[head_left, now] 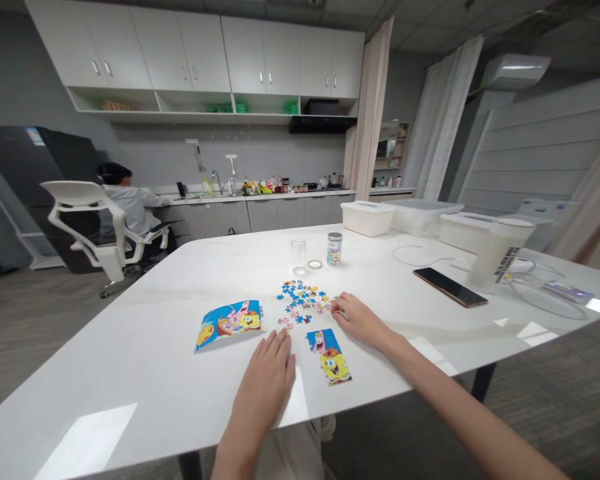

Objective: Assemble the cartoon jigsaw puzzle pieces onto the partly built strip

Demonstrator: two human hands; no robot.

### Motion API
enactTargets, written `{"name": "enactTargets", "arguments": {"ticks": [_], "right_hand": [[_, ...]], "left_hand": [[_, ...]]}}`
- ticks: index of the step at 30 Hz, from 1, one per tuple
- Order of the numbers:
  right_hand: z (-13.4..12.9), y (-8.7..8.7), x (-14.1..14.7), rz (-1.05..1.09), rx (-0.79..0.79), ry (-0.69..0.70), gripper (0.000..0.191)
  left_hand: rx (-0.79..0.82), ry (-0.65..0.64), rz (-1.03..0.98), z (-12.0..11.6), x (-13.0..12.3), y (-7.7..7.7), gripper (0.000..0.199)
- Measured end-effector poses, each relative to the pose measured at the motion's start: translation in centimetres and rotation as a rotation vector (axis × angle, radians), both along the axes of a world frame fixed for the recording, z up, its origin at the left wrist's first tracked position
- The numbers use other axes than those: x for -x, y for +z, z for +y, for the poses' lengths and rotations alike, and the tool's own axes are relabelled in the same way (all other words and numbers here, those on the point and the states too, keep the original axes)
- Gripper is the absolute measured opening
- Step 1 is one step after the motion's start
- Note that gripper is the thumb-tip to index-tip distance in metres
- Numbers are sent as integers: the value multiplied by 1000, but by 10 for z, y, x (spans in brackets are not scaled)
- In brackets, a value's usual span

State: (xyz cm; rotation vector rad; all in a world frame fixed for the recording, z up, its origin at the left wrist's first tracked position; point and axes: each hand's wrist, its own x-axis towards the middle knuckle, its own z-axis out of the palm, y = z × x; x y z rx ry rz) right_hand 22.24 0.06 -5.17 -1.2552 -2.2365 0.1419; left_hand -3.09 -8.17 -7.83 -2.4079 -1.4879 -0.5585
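Loose jigsaw pieces [303, 298] lie in a pile on the white table [165, 380]. My right hand [355, 320] is at the pile's right edge, its fingers curled together at the pieces; what they hold, if anything, is hidden. Flat on the table, my left hand [267, 373] rests with fingertips just below the pile, holding nothing. Between my hands lies a joined puzzle section [330, 357] with a yellow and a pink cartoon figure. A curled picture sheet [230, 323] with similar figures is left of my left hand.
Behind the pile stand an open clear jar [299, 257], a lid ring [315, 265] and a closed labelled jar [334, 249]. To the right are a phone [450, 287], a tall cup [500, 257], cables and white boxes [367, 219]. A person [130, 207] sits far left.
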Motion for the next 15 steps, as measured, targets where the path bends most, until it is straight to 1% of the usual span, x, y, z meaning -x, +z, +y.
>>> {"name": "enactTargets", "arguments": {"ticks": [4, 9, 15], "right_hand": [[-4, 1, 1, 15, 40, 20, 14], [-6, 0, -2, 44, 45, 49, 16], [-9, -2, -5, 67, 41, 17, 21]], "left_hand": [[-6, 14, 16, -2, 0, -1, 41], [-33, 12, 27, -4, 0, -1, 40], [-25, -9, 33, -5, 1, 1, 40]]}}
